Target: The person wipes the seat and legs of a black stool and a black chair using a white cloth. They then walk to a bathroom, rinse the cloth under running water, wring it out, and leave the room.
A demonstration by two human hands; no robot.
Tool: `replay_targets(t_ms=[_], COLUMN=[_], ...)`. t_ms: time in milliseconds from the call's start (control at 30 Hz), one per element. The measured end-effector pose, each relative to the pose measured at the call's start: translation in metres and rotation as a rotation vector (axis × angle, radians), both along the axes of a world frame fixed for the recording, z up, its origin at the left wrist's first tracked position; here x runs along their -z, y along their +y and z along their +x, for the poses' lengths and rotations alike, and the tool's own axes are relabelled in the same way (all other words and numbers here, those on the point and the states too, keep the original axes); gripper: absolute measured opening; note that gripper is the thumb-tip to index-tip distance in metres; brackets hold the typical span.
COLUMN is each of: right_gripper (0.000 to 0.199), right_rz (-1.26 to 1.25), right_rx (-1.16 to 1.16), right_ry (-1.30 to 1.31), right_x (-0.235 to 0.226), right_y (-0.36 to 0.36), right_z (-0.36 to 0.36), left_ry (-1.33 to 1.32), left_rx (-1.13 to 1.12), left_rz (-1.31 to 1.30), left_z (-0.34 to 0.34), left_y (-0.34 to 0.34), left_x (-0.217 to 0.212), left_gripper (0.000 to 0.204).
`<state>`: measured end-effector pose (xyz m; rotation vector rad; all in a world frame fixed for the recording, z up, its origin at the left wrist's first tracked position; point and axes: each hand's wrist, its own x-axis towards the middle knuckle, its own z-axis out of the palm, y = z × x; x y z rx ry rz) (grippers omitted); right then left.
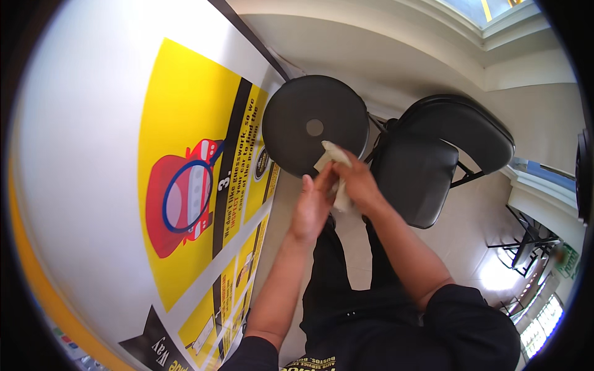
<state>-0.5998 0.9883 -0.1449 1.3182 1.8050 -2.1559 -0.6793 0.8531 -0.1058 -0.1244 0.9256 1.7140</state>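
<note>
Pale cloth (335, 152) was bunched by the near edge of the round black stool (297, 111); good handling called for gathering its loose ends; the right hand (357, 180) slanted inward – fingers curled round it; the left hand (314, 207) angled upward, fingers nearly straight, thumb apart – whether gripping, I could not tell.

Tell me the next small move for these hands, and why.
Probably open out the pale cloth a little: it looks bunched in the right hand, and the left hand is right there to help, near the edge of the round black stool.
</note>
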Motion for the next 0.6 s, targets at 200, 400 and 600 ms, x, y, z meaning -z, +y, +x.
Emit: replay_targets(t_ms=[200,400,600], right_gripper=[0.052,0.063,0.067], right_rz=[0.951,1.384,1.379], right_rx=[0.146,-0.126,-0.301], right_ry=[-0.011,-0.31,-0.047], right_x=[0.034,0.112,0.125], right_y=[0.093,0.069,0.001], right_z=[-0.072,-0.142,-0.169], left_ry=[0.913,0.85,0.849], left_rx=[-0.214,-0.374,-0.551], left_rz=[-0.719,-0.748,-0.617], left_z=[-0.085,-0.104,-0.099], left_y=[-0.032,0.009,0.01], left_x=[0.106,0.158,0.184], left_gripper=[0.054,0.056,0.055])
